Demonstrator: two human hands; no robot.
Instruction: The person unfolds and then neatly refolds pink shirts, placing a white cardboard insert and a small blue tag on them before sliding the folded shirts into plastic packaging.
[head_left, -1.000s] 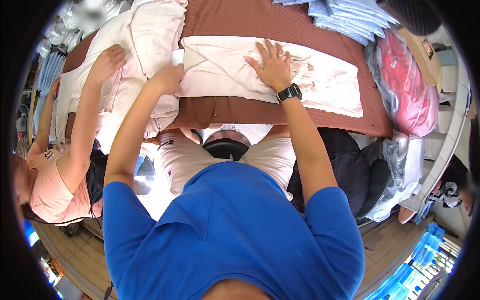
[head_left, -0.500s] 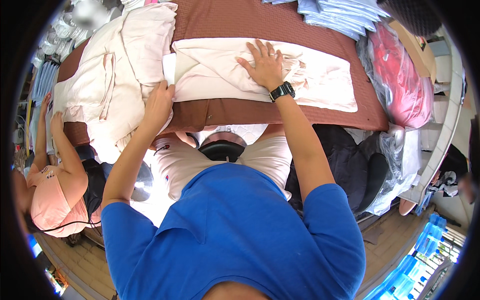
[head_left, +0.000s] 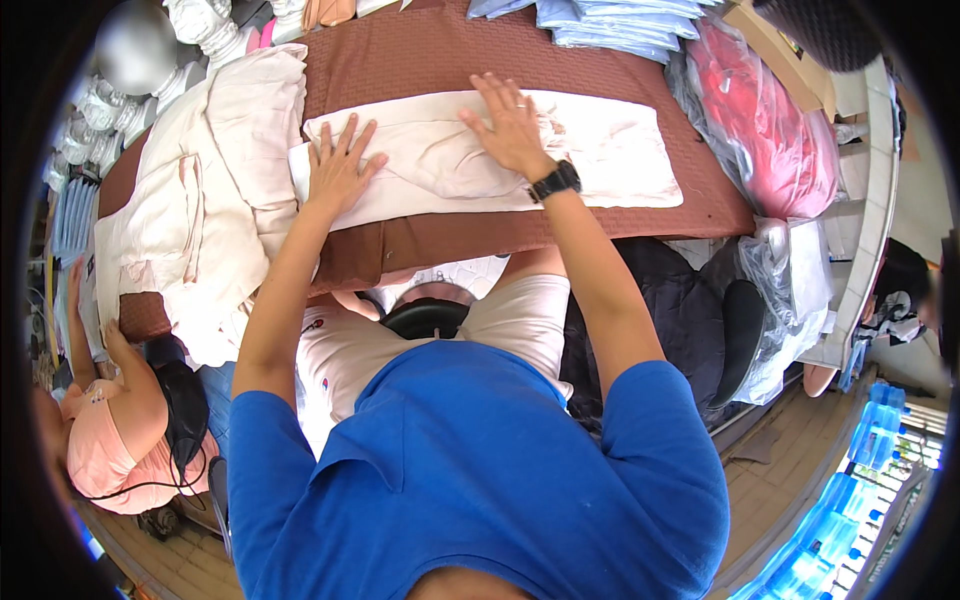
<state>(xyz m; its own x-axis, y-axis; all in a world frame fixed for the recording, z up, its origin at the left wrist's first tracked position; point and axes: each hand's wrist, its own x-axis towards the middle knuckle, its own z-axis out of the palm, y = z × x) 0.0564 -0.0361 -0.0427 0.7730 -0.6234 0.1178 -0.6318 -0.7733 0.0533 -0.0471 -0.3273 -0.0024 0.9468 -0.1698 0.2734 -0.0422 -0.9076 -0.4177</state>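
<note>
1. We've got the brown table cover [head_left: 450, 60] running under everything, well past our fingertips on every side. Seems to serve as a flat, grippy base so the cloth doesn't slide.
2. The heap of cream garments [head_left: 215, 190] sits off beyond our left pinky, draping over the table's edge. Probably parked there to keep the work area free (close enough to grab, though).
3. The folded cream garment [head_left: 600, 155] lies lengthwise right under both palms, stretching out past our right thumb side. We'd say it's laid long so the creases can be pressed flat.
4. Pink clothes in plastic wrap [head_left: 770, 130] are stacked well off to the right of our right fingers, with light blue folded shirts [head_left: 610, 15] beyond the fingertips at the far edge.
5. Another person in a peach top [head_left: 95, 460] is at the far left, near the heap, well away from our fingers.
6. Our left hand [head_left: 338, 170] is flat on the garment's left end, fingers spread wide, gripping nothing.
7. Our right hand [head_left: 512, 128] is the same: splayed wide, pressing down mid-garment.
8. A black wristwatch [head_left: 556, 183] sits just behind it.
</note>
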